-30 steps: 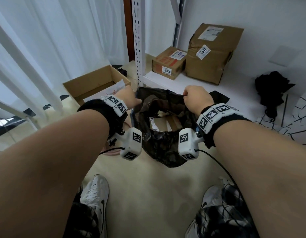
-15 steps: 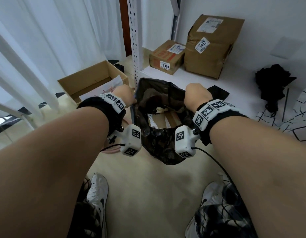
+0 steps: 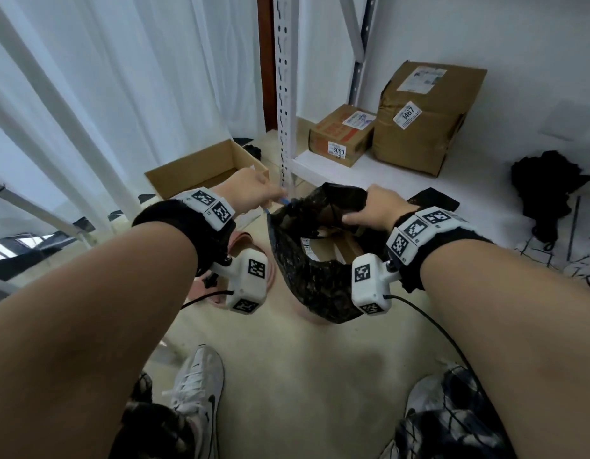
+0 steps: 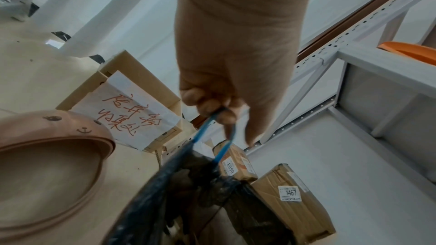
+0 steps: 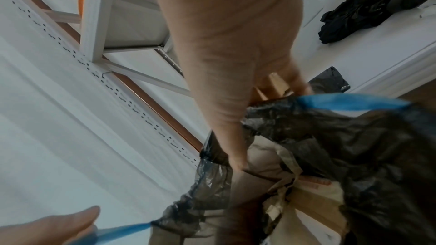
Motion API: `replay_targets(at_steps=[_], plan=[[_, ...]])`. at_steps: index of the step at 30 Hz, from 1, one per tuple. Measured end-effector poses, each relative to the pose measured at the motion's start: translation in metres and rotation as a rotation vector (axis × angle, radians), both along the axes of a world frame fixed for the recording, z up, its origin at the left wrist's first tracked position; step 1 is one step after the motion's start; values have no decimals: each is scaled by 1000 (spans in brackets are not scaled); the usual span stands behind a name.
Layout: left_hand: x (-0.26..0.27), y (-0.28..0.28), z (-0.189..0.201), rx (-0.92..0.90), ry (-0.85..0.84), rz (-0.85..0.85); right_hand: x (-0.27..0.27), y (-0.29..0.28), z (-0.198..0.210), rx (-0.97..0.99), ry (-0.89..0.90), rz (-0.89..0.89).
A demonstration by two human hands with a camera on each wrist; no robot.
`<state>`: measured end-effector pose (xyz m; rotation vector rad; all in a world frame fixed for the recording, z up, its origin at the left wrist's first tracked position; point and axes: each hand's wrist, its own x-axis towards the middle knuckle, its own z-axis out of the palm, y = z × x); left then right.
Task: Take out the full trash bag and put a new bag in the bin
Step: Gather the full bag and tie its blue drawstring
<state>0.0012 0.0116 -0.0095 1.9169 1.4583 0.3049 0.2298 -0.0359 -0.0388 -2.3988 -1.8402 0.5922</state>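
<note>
Two hands on black trash bag [image 3: 315, 276], lifted beside pink bin [image 4: 47, 165] | our left hand [image 3: 250, 190] pinches blue drawstring [image 4: 202, 131], pulling left | our right hand [image 3: 374, 208] fingers curl over far rim | second drawstring loop [image 5: 349, 101] nearest right hand

Head looks down — both wrist views close, sharing the trash bag [image 3: 315, 276].

Two taped cardboard parcels [image 3: 396, 127] on a white shelf [image 3: 369, 167], open carton [image 3: 201, 170] beside white curtains [image 3: 105, 94].
</note>
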Motion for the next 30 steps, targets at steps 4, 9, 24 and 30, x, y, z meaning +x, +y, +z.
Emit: replay_targets(at_steps=[4, 9, 24, 30], plan=[[12, -6, 7, 23, 176, -29, 5, -29, -11, -274, -181, 35], [26, -5, 14, 124, 35, 28, 19, -33, 2, 37, -169, -206], [39, -19, 18, 153, -53, -86, 6, -51, 20, 30, -50, -84], [31, -26, 31, 156, -67, -35, 13, -54, 29, 158, 3, -80]])
